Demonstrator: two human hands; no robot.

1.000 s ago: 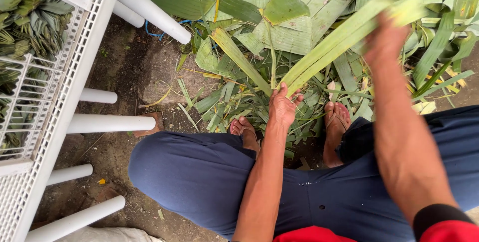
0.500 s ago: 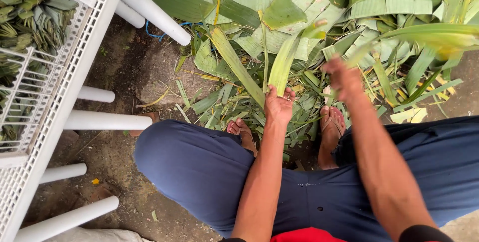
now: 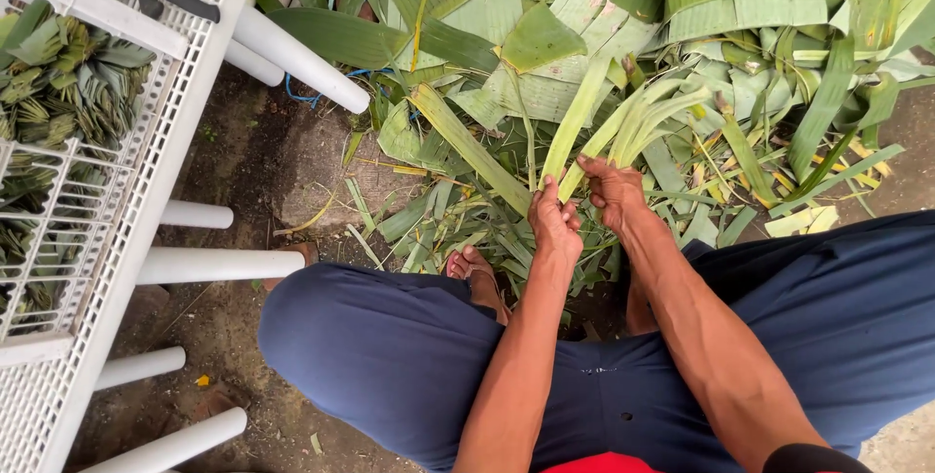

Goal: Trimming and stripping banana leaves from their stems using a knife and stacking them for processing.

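Leaf strips (image 3: 623, 117), bases gripped by both hands

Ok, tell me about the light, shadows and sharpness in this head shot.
Head view: soft, even daylight, no glare, no hard shadows. The left hand and right hand gripping the pale leaf strips are crisp, with no motion blur. The white rack leans at the left edge, a wide-angle bend. Ground under the dark trousers falls into dim shade.

Bare dirt ground (image 3: 243, 171) in daylight, with a white plastic rack (image 3: 146, 132) at left.
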